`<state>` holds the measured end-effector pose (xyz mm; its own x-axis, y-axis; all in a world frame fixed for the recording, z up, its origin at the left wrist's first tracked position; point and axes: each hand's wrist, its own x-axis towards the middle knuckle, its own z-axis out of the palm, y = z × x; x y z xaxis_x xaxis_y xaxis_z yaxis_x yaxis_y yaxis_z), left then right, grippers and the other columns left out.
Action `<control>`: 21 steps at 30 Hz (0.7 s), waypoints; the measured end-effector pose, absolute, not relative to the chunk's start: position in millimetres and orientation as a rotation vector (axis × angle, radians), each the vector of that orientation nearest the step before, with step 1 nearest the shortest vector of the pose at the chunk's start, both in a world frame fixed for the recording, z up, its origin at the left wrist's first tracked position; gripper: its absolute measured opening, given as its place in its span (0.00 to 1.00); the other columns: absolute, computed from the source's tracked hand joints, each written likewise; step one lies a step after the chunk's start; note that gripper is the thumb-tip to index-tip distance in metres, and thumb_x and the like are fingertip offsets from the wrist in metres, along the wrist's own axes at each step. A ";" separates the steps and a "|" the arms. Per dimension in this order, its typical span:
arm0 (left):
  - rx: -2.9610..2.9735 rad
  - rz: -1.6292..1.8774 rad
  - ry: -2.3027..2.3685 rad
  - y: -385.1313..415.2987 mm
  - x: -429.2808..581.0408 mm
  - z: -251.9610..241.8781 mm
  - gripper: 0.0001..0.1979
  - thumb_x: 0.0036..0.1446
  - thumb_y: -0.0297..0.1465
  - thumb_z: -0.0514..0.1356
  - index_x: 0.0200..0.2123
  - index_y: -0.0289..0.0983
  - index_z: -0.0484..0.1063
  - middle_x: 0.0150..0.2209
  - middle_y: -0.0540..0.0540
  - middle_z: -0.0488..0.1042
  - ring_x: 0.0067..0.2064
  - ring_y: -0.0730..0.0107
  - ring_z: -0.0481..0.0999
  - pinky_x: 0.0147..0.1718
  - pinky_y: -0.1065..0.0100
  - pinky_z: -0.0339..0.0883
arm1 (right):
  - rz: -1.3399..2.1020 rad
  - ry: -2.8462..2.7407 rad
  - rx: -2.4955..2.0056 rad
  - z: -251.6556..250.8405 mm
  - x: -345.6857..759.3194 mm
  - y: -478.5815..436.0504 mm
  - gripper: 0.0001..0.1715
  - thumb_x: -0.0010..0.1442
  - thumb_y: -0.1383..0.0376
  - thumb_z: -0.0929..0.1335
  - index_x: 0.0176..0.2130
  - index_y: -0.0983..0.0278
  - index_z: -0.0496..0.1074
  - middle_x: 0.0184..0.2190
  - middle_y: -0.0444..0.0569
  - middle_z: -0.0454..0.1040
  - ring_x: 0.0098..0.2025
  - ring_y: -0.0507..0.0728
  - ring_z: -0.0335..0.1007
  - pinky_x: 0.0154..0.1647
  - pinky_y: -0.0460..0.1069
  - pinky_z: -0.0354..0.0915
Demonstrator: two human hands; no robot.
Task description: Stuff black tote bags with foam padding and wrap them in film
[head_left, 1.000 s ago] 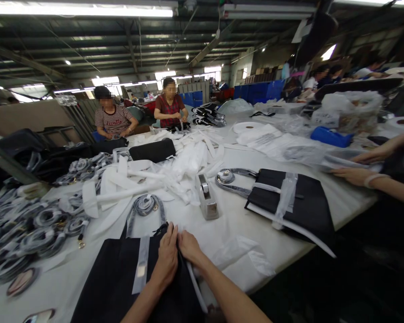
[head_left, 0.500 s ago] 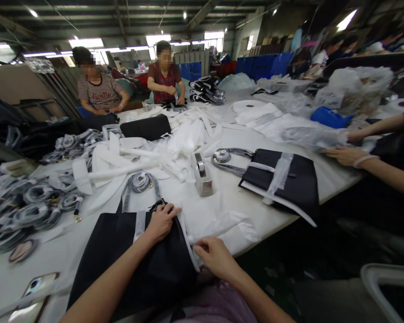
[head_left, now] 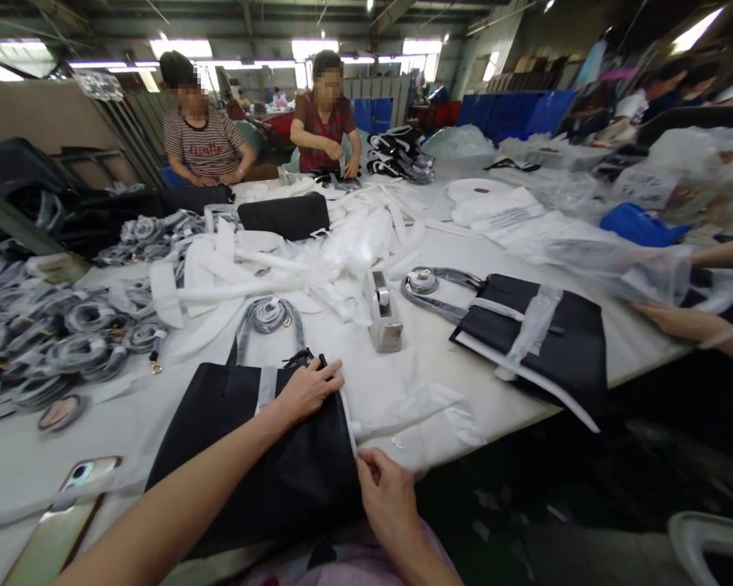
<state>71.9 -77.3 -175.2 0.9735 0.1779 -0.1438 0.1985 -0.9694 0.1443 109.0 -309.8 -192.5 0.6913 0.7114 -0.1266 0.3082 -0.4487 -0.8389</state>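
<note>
Partly under left hand, black bag, touching right hand.

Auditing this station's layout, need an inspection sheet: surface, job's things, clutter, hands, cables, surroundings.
Surface: white-covered worktable, largely hidden by materials.
Job's things: black smooth handbag with a translucent strip across its top.
Clutter: grey plastic-wrapped coiled straps and gold-backed phone, left; flat white strips, mid-table; grey tape dispenser; second black handbag, right.
Hands: left hand over the first bag's upper edge; right hand curled at its side edge, grip unclear.
Cables: nothing seen at the worktable.
Surroundings: person in striped shirt and person in red-checked apron, opposite; another person's hand, right.
</note>
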 end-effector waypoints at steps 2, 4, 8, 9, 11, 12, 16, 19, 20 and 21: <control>2.973 -0.169 0.338 -80.6 71.9 -179.1 0.22 0.56 0.21 0.46 0.49 0.46 0.68 0.63 0.49 0.56 0.49 0.53 0.61 0.39 0.57 0.64 | 0.468 -0.930 -2.102 -196.1 97.1 -314.8 0.18 0.64 0.59 0.59 0.40 0.63 0.74 0.32 0.50 0.76 0.35 0.59 0.73 0.37 0.51 0.66; 2.977 -0.143 0.386 -82.8 72.7 -181.3 0.21 0.57 0.21 0.45 0.48 0.46 0.67 0.62 0.48 0.56 0.49 0.53 0.60 0.38 0.57 0.64 | 0.343 -1.069 -2.153 -203.4 86.7 -317.9 0.21 0.64 0.54 0.60 0.48 0.64 0.71 0.35 0.53 0.75 0.37 0.61 0.73 0.39 0.53 0.67; 2.966 -0.098 0.485 -84.2 76.8 -180.1 0.19 0.56 0.21 0.47 0.46 0.44 0.68 0.56 0.45 0.61 0.46 0.55 0.61 0.38 0.57 0.64 | 0.220 -1.127 -2.176 -217.0 81.3 -314.3 0.21 0.65 0.54 0.59 0.49 0.63 0.69 0.33 0.52 0.73 0.35 0.60 0.73 0.35 0.52 0.69; 2.962 -0.089 0.502 -84.1 78.1 -179.2 0.19 0.56 0.22 0.47 0.45 0.44 0.69 0.54 0.44 0.62 0.46 0.55 0.61 0.38 0.57 0.64 | 0.214 -1.123 -2.158 -218.4 83.4 -312.9 0.20 0.66 0.55 0.58 0.48 0.63 0.69 0.33 0.51 0.73 0.35 0.59 0.73 0.35 0.51 0.69; 2.952 -0.065 0.524 -83.2 80.8 -177.4 0.17 0.57 0.23 0.47 0.44 0.43 0.69 0.51 0.42 0.64 0.45 0.55 0.61 0.38 0.57 0.64 | 0.206 -1.120 -2.123 -218.7 90.2 -312.1 0.20 0.67 0.55 0.57 0.48 0.62 0.69 0.35 0.52 0.74 0.37 0.59 0.73 0.37 0.51 0.70; 2.947 -0.051 0.532 -82.6 81.9 -176.7 0.16 0.58 0.24 0.47 0.43 0.42 0.69 0.50 0.42 0.64 0.45 0.55 0.61 0.37 0.57 0.64 | 0.199 -1.127 -2.112 -218.0 94.7 -312.9 0.20 0.67 0.55 0.57 0.48 0.62 0.69 0.36 0.52 0.74 0.38 0.59 0.74 0.38 0.50 0.70; 2.920 0.004 0.596 -81.6 82.2 -175.2 0.14 0.59 0.25 0.48 0.44 0.40 0.69 0.50 0.41 0.64 0.46 0.54 0.61 0.37 0.58 0.62 | 0.111 -1.337 -2.113 -209.6 117.2 -314.8 0.21 0.67 0.54 0.57 0.42 0.61 0.71 0.31 0.51 0.75 0.33 0.59 0.73 0.33 0.50 0.69; 2.898 0.037 0.662 -83.2 78.4 -172.8 0.14 0.59 0.27 0.48 0.45 0.39 0.68 0.51 0.40 0.63 0.46 0.54 0.61 0.36 0.58 0.62 | -0.192 -1.455 -2.044 -200.1 133.4 -294.9 0.21 0.67 0.54 0.56 0.43 0.61 0.72 0.34 0.55 0.75 0.35 0.60 0.72 0.38 0.53 0.68; 2.893 0.050 0.674 -83.0 77.2 -172.1 0.14 0.59 0.28 0.48 0.46 0.39 0.68 0.51 0.40 0.64 0.46 0.55 0.61 0.36 0.59 0.62 | -0.275 -1.480 -2.002 -198.2 136.7 -282.5 0.22 0.67 0.55 0.56 0.47 0.62 0.71 0.39 0.57 0.75 0.40 0.61 0.72 0.43 0.55 0.67; 2.887 0.064 0.691 -82.0 76.3 -171.7 0.14 0.60 0.29 0.48 0.46 0.39 0.67 0.52 0.40 0.64 0.46 0.55 0.62 0.36 0.59 0.62 | -0.335 -1.526 -1.959 -197.8 138.5 -268.4 0.23 0.67 0.56 0.56 0.51 0.64 0.68 0.45 0.59 0.73 0.46 0.63 0.70 0.48 0.57 0.65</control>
